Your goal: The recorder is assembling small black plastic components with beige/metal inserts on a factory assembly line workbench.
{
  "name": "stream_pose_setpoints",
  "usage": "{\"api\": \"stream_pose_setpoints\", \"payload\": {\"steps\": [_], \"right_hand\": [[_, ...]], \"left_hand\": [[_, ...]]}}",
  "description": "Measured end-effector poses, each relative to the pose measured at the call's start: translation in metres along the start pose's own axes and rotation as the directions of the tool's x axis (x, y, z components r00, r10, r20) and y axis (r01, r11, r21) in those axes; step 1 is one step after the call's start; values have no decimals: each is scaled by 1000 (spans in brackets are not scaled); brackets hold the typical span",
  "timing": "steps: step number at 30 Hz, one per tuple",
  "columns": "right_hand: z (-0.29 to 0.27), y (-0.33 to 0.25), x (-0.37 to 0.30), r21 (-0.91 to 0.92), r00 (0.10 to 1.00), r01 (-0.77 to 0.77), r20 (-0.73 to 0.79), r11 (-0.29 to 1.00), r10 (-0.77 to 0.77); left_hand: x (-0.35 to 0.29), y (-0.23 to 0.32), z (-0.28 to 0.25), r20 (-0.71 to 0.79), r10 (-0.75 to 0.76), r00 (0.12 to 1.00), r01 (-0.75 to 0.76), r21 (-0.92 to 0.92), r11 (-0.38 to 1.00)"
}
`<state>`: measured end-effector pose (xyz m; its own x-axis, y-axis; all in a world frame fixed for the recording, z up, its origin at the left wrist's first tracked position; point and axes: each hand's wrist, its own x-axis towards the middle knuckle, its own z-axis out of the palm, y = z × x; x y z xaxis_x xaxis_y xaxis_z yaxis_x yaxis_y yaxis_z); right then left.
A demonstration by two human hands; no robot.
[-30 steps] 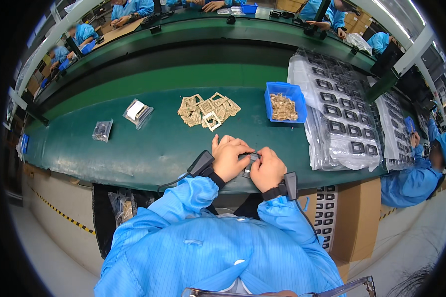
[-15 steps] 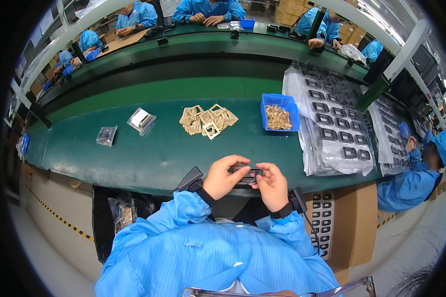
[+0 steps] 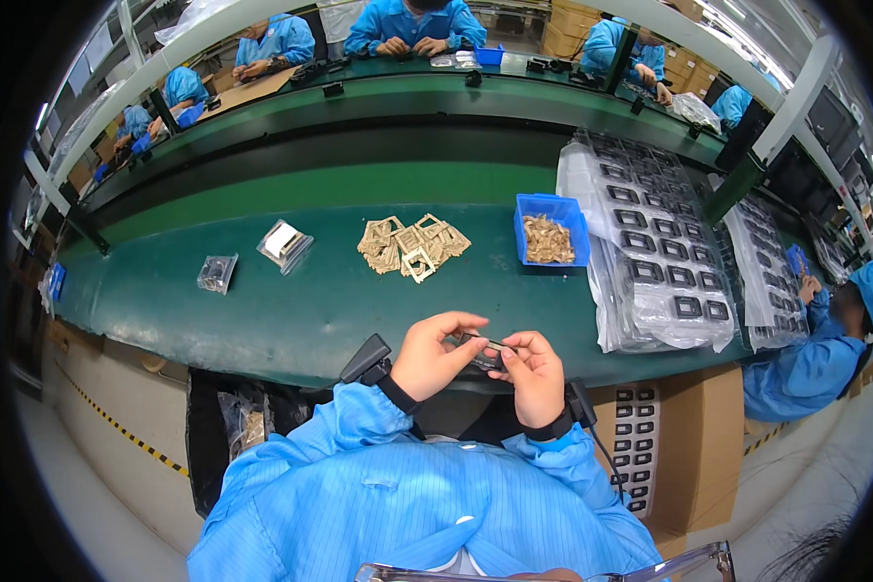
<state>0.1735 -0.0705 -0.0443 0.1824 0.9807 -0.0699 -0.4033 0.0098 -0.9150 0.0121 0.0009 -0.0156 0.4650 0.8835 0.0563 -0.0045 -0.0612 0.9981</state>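
Between my two hands, just over the near edge of the green bench, a small black rectangular frame (image 3: 486, 360) is held tilted. My left hand (image 3: 436, 359) grips its left end with thumb and fingers. At the other end my right hand (image 3: 531, 373) pinches it; the fingers hide much of the piece. Beyond the hands lies a loose pile of tan square frames (image 3: 414, 245). To its right stands a blue bin (image 3: 580, 231) holding many small tan pieces (image 3: 546, 240).
Plastic-covered trays of black frames (image 3: 664, 247) are stacked at the right. Two clear bags, one with dark parts (image 3: 217, 274) and one with a white item (image 3: 284, 244), lie at the left. A cardboard box (image 3: 708, 446) stands below right. Co-workers sit across the bench and at right.
The black frame has been tipped in my hands, so its face shows less than before. My fingers have shifted slightly on it. The whole view has moved a little.
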Motion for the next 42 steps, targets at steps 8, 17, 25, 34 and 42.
{"api": "stream_pose_setpoints", "payload": {"steps": [8, 17, 25, 34, 42], "right_hand": [[14, 16, -5, -169, 903, 425, 19, 889, -428], [3, 2, -7, -194, 924, 382, 95, 904, -370], [-13, -3, -12, -286, 933, 359, 91, 889, -347], [-28, -4, -7, -336, 926, 354, -4, 873, -377], [-42, -2, -5, -391, 883, 400, -79, 829, -463]], "left_hand": [[9, -6, -6, -184, 373, 910, -306, 308, 901], [31, 7, -14, -14, 117, 993, -115, 131, 985], [41, 5, 0, 135, 58, 989, -82, 181, 980], [61, -11, 28, 184, 90, 979, -132, 232, 964], [72, -27, 39, 250, 18, 968, -45, 99, 994]]}}
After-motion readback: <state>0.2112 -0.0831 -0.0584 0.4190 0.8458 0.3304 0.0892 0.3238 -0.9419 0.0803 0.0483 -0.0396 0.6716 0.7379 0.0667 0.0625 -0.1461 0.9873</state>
